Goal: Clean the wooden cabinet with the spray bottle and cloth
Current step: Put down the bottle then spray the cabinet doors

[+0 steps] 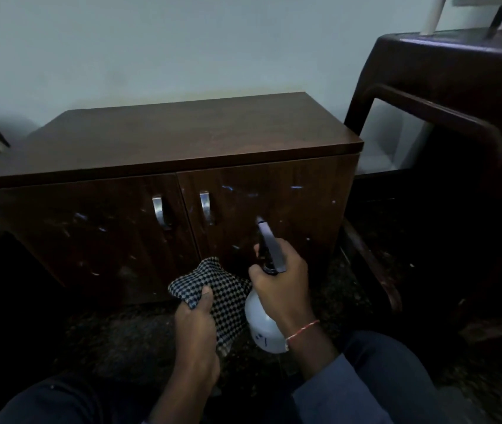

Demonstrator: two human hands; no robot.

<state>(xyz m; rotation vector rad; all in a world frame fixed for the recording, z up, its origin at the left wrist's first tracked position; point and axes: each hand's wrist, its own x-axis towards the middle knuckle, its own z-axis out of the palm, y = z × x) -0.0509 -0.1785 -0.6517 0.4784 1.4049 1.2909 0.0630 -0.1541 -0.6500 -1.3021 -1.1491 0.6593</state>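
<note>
A low cabinet of dark brown wood (182, 142) stands against a pale wall, with two closed doors and two curved metal handles (159, 211) near the middle. Small wet spots and streaks shine on both doors. The right hand (280, 280) holds a white plastic spray bottle with a dark trigger head (262, 319); the fingers are curled around its neck, and the nozzle points at the right door, close to it. The left hand (196, 319) pinches a black and white checked cloth (222, 289) between thumb and fingers, just beside the bottle and low in front of the right door. A thin red thread bracelet (303, 328) is on the right wrist. A dark brown plastic chair (445, 71) stands to the right of the cabinet.
</note>
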